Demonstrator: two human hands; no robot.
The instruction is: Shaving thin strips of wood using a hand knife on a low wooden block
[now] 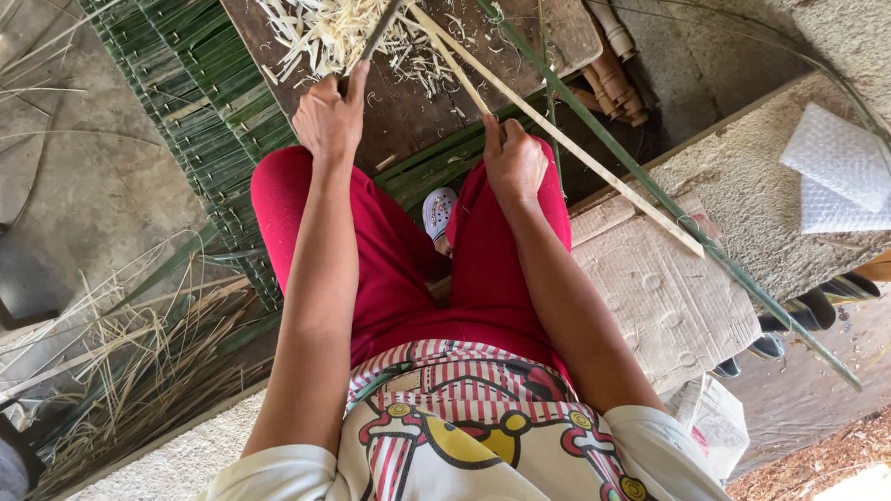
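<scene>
Our left hand (329, 117) was closed around a knife (383, 22). Our right hand (512, 161) was closed on a pale strip (560, 140), which ran from the shavings (325, 20) on the wooden surface (412, 109) across the cardboard (664, 290).

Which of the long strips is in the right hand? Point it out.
The pale, peeled strip, running from the right hand toward the cardboard. The green strip beside it lies loose, untouched.

Knife blade (385, 22) cut off above
</scene>
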